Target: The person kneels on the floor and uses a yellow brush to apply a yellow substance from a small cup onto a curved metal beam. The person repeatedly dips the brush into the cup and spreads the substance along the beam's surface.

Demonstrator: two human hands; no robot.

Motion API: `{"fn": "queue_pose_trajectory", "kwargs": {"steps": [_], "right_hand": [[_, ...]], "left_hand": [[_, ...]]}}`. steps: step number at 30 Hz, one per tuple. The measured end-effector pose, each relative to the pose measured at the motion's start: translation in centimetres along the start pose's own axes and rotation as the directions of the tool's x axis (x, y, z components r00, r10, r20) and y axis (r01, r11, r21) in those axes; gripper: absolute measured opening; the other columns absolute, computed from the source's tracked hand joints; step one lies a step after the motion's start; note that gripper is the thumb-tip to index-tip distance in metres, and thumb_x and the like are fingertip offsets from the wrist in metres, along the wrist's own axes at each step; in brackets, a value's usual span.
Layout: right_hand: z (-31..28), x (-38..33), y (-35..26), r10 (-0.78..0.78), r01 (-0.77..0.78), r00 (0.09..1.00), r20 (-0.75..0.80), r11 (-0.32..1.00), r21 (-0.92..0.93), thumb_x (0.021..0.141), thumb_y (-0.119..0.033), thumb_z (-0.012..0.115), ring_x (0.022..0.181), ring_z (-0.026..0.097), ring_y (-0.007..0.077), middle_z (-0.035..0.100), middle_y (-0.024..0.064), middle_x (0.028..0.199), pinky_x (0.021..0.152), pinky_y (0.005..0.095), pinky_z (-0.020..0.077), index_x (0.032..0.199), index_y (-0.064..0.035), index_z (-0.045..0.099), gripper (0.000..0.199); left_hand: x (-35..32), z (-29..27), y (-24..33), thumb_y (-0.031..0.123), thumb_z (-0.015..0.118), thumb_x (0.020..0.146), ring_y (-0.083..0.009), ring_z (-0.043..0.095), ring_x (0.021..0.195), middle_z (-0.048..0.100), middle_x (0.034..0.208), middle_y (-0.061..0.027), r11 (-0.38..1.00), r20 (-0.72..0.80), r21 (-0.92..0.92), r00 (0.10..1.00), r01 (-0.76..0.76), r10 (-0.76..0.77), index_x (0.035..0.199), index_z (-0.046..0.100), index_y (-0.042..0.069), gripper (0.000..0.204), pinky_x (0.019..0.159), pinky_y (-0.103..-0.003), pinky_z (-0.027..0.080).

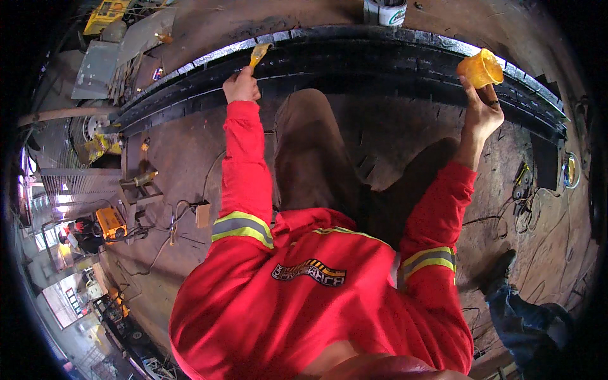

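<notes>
My left hand (pixel 242 86) is closed around a small yellow spatula-like scraper (pixel 258 54), its wider end pointing up and away from me. The scraper is over the long black metal beam (pixel 354 66) that crosses in front of my knees; whether it touches the beam I cannot tell. My right hand (pixel 484 115) grips a yellow-orange cup (pixel 479 69) from below and holds it tilted near the beam's right part. Yellowish material coats the inside of the cup. A shiny silvery strip (pixel 218 54) runs along the beam's far edge.
A white bucket (pixel 384 12) stands beyond the beam. Cables and a dark hand tool (pixel 522 183) lie on the brown floor at right, near another person's leg (pixel 529 316) in jeans. Flat sheets (pixel 96 69), a small metal stand (pixel 139 190) and an orange machine (pixel 111 223) are at left.
</notes>
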State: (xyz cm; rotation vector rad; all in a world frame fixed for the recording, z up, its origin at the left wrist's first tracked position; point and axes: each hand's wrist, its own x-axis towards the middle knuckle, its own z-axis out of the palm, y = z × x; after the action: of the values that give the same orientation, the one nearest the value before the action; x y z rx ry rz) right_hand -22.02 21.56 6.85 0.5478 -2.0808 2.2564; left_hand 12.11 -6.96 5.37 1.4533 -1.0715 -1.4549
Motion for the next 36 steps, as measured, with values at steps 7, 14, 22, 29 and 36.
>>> {"fn": "queue_pose_trajectory", "kwargs": {"steps": [7, 14, 22, 29, 36], "right_hand": [[0.7, -0.2, 0.3, -0.008, 0.006, 1.000, 0.027, 0.996, 0.088, 0.069, -0.006, 0.083, 0.091, 0.065, 0.0121, 0.069, 0.0109, 0.104, 0.087, 0.0250, 0.0484, 0.113, 0.0095, 0.062, 0.051], [0.4, -0.4, -1.0, -0.001, -0.003, 0.999, 0.036, 0.995, 0.103, 0.070, 0.003, 0.080, 0.097, 0.063, 0.0145, 0.066, 0.0105, 0.109, 0.091, 0.0288, 0.0476, 0.113, 0.0112, 0.060, 0.047], [0.3, 2.3, -11.2, -0.076, 0.139, 0.949, 0.305, 0.972, -0.189, 0.062, -0.011, 0.087, 0.100, 0.064, 0.0191, 0.067, 0.0095, 0.108, 0.089, 0.0339, 0.0504, 0.113, 0.0008, 0.065, 0.056], [4.4, 7.4, -25.0, -0.031, 0.170, 0.916, 0.400, 0.934, -0.316, 0.057, -0.014, 0.087, 0.094, 0.065, 0.0243, 0.067, 0.0111, 0.106, 0.086, 0.0325, 0.0519, 0.115, -0.0059, 0.065, 0.063], [10.5, 10.3, -28.9, -0.033, 0.221, 0.886, 0.463, 0.907, -0.359, 0.056, -0.014, 0.086, 0.093, 0.064, 0.0259, 0.067, 0.0106, 0.105, 0.084, 0.0341, 0.0516, 0.116, -0.0080, 0.065, 0.064]], "left_hand": [[2.0, -0.5, 1.2, 0.026, 0.063, 0.083, -0.0100, 0.036, 0.035, 0.044, 0.053, -0.0007, 0.857, 0.101, 0.503, 0.992, -0.112, 0.070, 0.084, 0.060, 0.001, 0.026, 0.034, -0.027, 0.028], [4.8, 3.7, 1.9, 0.033, 0.066, 0.081, -0.0241, 0.059, 0.055, 0.063, 0.068, -0.0118, 0.679, 0.274, 0.671, 0.950, -0.298, 0.147, 0.083, 0.067, 0.001, 0.032, 0.052, -0.035, 0.045], [-2.2, 2.9, 14.2, 0.015, 0.066, 0.085, -0.0130, 0.058, 0.070, 0.063, 0.074, -0.0069, 0.788, 0.397, 0.562, 0.918, -0.250, 0.007, 0.094, 0.066, -0.001, 0.019, 0.063, -0.027, 0.045], [-17.8, 18.1, 44.7, 0.007, 0.065, 0.085, -0.0222, 0.059, 0.076, 0.061, 0.086, -0.0091, 0.098, 0.982, 0.144, 0.155, -0.985, 0.113, 0.099, 0.065, 0.001, 0.015, 0.067, -0.032, 0.047], [-15.4, 22.8, 47.2, 0.013, 0.068, 0.076, -0.0232, 0.054, 0.075, 0.051, 0.078, -0.0056, -0.380, 0.991, -0.105, -0.129, -0.919, 0.037, 0.097, 0.067, 0.011, 0.022, 0.065, -0.036, 0.046]]}}
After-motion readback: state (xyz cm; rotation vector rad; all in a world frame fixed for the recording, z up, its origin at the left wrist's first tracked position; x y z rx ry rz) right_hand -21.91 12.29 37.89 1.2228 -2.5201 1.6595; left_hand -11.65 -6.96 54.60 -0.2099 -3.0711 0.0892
